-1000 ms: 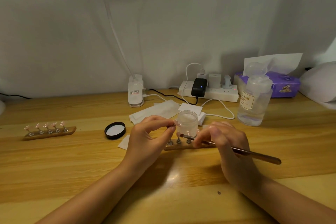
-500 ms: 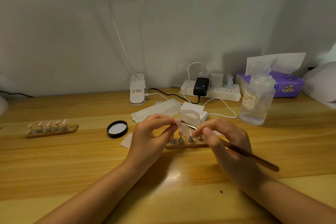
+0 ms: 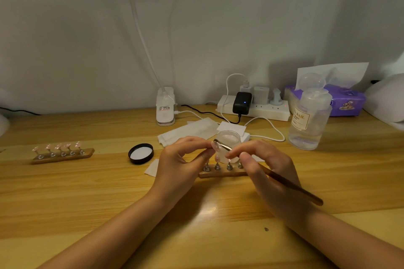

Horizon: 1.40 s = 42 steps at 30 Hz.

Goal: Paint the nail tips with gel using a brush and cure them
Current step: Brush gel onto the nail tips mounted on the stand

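My left hand (image 3: 181, 164) pinches a pale pink nail tip (image 3: 215, 146) between thumb and fingers, lifted above a wooden holder (image 3: 220, 173) with several metal pegs. My right hand (image 3: 271, 168) grips a brown-handled brush (image 3: 290, 185), and its bristle end lies on the held nail tip. Just behind the hands stands an open clear gel jar (image 3: 228, 140); its black lid (image 3: 141, 153) lies to the left. A second wooden holder (image 3: 63, 155) carries several pink nail tips at the far left.
White wipes (image 3: 188, 131) lie behind the jar. At the back stand a lamp base (image 3: 165, 107), a power strip (image 3: 253, 108) with chargers and cables, a clear pump bottle (image 3: 310, 120) and a purple tissue box (image 3: 347, 102). A white object (image 3: 387, 98) sits far right.
The brush tip rose from near the holder's pegs up onto the nail tip pinched in my left hand. Both hands shifted slightly upward in front of the jar.
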Available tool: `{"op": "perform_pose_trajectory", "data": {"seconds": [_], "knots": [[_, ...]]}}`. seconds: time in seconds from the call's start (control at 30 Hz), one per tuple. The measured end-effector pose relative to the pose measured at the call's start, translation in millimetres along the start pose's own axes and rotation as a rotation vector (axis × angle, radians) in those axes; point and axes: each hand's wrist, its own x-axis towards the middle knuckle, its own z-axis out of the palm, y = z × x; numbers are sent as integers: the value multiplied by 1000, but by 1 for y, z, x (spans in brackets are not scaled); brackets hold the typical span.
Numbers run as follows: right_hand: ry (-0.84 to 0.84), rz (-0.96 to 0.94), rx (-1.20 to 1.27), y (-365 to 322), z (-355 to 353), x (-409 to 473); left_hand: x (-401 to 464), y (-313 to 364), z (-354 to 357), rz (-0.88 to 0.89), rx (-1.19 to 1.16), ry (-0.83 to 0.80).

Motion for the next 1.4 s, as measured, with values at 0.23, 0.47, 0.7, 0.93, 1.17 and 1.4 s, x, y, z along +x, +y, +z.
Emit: {"op": "perform_pose_trajectory", "data": {"seconds": [0.23,0.47,0.7,0.93,1.17,1.4], "knots": [[63,-35,57,4,-5,-3,0,-1,0,-11,-6,-3],[-7,-66,-60,2,0,-2,1,-1,0,-3,2,1],[44,-51,-19,2,-2,-3,0,0,0,-25,0,-10],[17,-26,-5,1,-1,-2,0,1,1,-17,31,8],[-9,30,30,-1,1,0,0,3,0,-43,25,15],[19,78,158,2,-2,-3,0,3,0,-25,44,23]]}}
